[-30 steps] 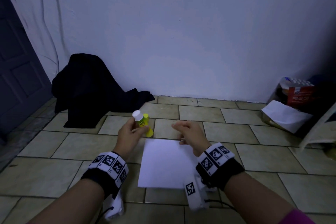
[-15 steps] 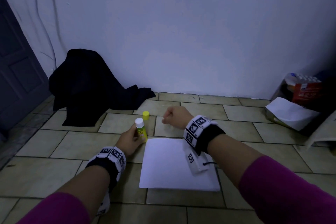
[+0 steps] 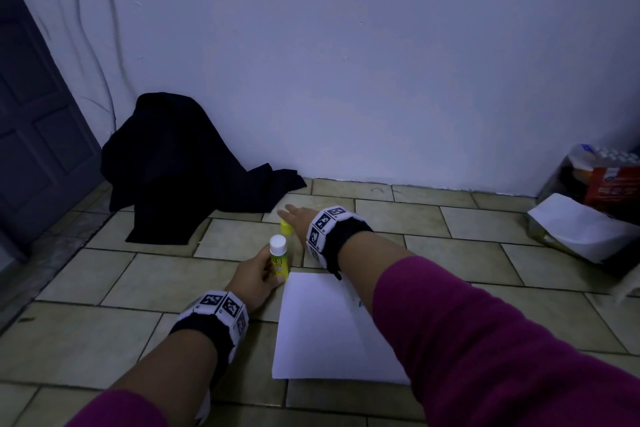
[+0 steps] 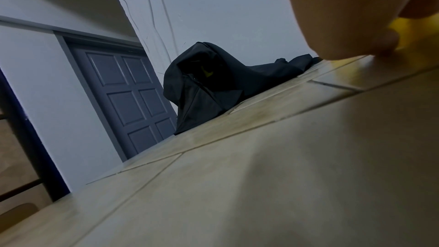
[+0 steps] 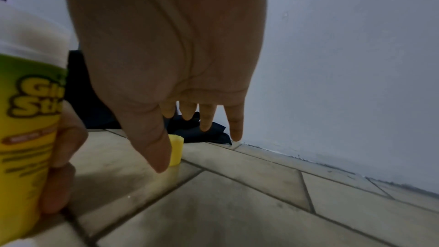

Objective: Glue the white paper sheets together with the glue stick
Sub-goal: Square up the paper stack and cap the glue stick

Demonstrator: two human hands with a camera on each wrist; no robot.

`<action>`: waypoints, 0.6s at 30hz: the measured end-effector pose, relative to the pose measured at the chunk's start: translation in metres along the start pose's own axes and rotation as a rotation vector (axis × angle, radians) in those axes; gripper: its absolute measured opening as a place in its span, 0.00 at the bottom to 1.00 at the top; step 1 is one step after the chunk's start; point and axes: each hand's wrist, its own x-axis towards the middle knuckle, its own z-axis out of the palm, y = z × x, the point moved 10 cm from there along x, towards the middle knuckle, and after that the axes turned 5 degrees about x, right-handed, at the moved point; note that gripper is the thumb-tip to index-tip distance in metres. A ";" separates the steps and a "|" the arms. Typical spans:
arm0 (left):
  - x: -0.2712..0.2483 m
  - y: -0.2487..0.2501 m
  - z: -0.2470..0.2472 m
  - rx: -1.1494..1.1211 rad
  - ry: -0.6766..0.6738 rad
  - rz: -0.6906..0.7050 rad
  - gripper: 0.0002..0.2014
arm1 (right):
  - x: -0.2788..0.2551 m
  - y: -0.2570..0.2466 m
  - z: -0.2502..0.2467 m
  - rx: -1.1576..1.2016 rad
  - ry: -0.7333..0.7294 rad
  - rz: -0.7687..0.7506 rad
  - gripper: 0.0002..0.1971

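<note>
Now right hand (image 3: 300, 217) had released yellow cap (image 3: 286, 227) onto floor (image 3: 104, 284), fingers spread; left hand (image 3: 254, 279) gripped glue stick (image 3: 278, 258), probably uncapped, beside paper (image 3: 318, 329) far-left corner.

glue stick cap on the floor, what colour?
Yellow. The cap stands on the tiled floor just past the right hand; clearest in the right wrist view.

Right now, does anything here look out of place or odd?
Only slightly: the glue stick, gripped by the left hand, is uncapped, and its yellow cap stands alone on the floor tiles beside the open right hand. The paper sheets lie flat.
</note>
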 end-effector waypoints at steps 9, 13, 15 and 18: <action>0.002 -0.004 0.003 0.033 -0.017 -0.017 0.29 | 0.003 0.011 -0.006 -0.002 0.115 0.040 0.19; 0.003 -0.007 0.002 0.009 -0.044 -0.020 0.27 | 0.003 0.021 -0.006 -0.023 0.183 0.074 0.13; 0.004 -0.008 0.001 0.000 -0.080 -0.027 0.25 | -0.005 0.030 -0.004 -0.012 0.170 0.101 0.13; 0.009 -0.005 -0.001 0.047 -0.162 -0.040 0.21 | -0.020 0.049 -0.006 0.134 0.211 0.148 0.12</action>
